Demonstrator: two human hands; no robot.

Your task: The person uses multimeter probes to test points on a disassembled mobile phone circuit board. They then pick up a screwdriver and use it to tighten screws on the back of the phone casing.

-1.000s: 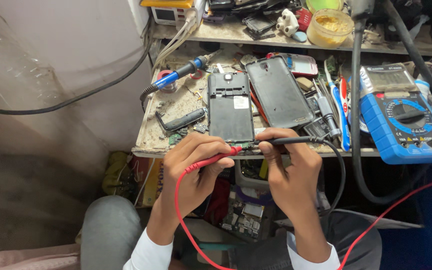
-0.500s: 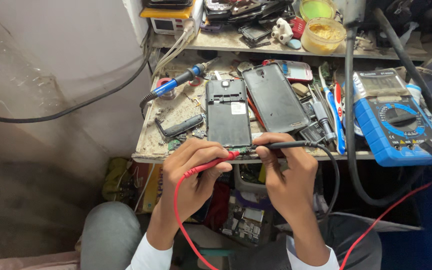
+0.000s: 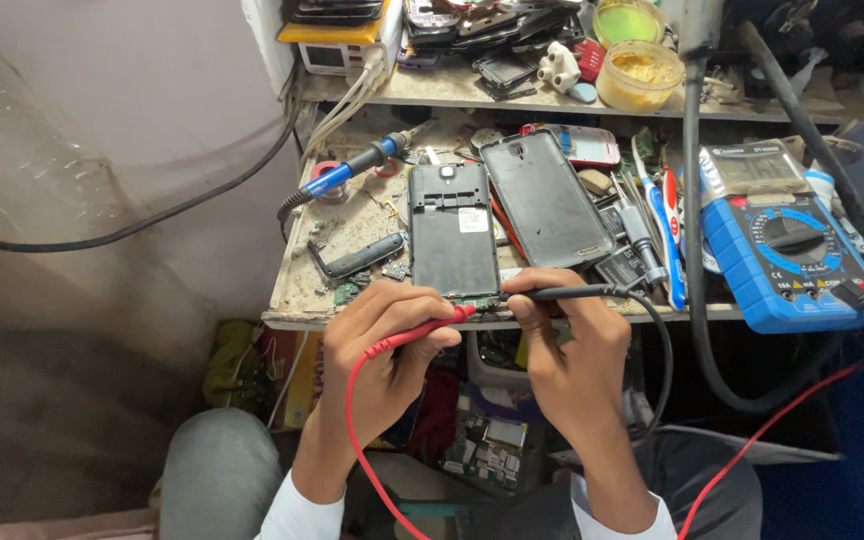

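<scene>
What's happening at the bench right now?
A person holds a red probe in the left hand and a black probe in the right hand. Both tips meet at the bottom edge of an opened phone on the bench. The leads run to a blue multimeter on the right.

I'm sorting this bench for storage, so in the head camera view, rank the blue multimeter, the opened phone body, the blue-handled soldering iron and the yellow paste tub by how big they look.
1. blue multimeter
2. opened phone body, only slightly smaller
3. blue-handled soldering iron, long but thin
4. yellow paste tub, though it sits farther back on the shelf, so it may look smaller than it is
</scene>
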